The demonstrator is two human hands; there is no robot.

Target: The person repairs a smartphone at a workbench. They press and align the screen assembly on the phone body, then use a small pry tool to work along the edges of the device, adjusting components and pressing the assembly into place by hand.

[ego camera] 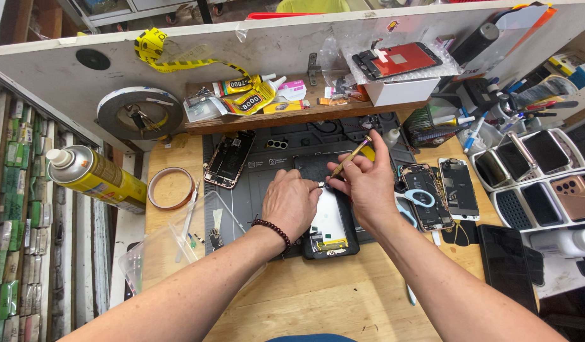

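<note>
Centrally: left hand (291, 201) pressed closed on phone display assembly (330, 221); right hand (366, 183) pinching brass-handled screwdriver (351, 156); dark work mat (254, 190) beneath.

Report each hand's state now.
Left hand: fingers curled, pressing on the black-framed phone screen panel.
Right hand: closed, holding the thin brass-coloured hand tool.

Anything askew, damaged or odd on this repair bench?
Yes: the yellow spray can lies on its side at the bench's left edge. An opened phone sits tilted on the grey mat. The hands' screen panel looks intact.
</note>
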